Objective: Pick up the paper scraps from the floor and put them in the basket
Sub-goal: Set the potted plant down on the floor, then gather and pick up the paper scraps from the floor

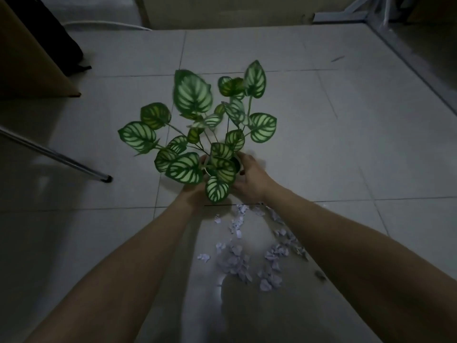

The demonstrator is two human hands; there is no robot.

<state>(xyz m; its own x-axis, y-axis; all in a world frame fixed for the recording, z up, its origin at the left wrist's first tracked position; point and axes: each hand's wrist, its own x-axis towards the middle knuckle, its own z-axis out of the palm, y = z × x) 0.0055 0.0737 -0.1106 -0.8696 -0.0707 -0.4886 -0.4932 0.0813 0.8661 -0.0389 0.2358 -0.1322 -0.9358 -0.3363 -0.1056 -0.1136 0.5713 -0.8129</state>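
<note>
Several white paper scraps [249, 253] lie scattered on the grey tiled floor between my forearms. Beyond them both my hands grip a small white pot [237, 161] that holds a plant with green-and-white patterned leaves [193, 95]. My left hand [195, 194] is on the pot's left side, mostly hidden under leaves. On the pot's right side my right hand [249, 179] wraps around the rim. No basket is in view.
A wooden furniture panel [27, 60] and a dark bag [61, 40] stand at the far left. A metal leg [57, 157] slants to the floor at left. A grey metal frame [346, 16] sits at the back right. The floor [346, 144] is grey tile.
</note>
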